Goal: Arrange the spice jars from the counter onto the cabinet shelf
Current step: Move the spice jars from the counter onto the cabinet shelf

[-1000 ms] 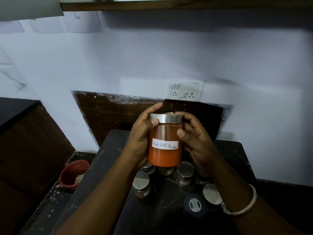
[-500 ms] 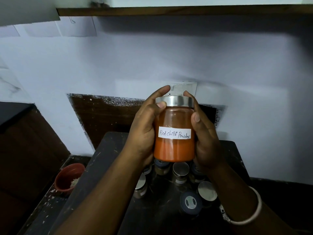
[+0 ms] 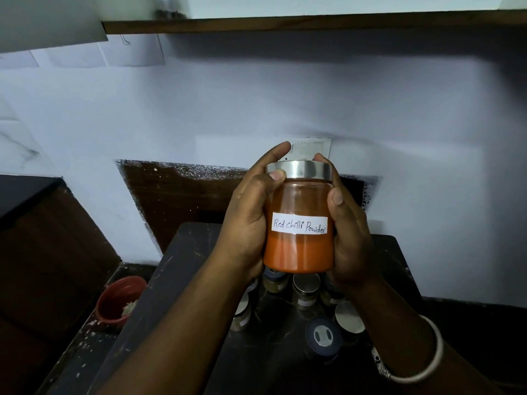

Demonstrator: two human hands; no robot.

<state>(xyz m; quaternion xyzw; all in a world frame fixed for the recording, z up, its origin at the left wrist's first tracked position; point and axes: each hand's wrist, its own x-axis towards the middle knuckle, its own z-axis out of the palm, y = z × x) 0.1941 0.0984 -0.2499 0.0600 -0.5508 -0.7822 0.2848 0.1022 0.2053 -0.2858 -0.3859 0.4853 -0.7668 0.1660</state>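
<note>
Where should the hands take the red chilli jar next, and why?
Probably straight up toward the wooden shelf. Both the left hand and the right hand hold the red chilli powder jar upright, lid on, above the other jars on the counter, and the shelf is well above it.

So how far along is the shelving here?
Done: nothing visibly shelved; the shelf's top is out of view. In hand: the red chilli powder jar, held upright between left hand and right hand. Left: several small jars on the counter.
</note>
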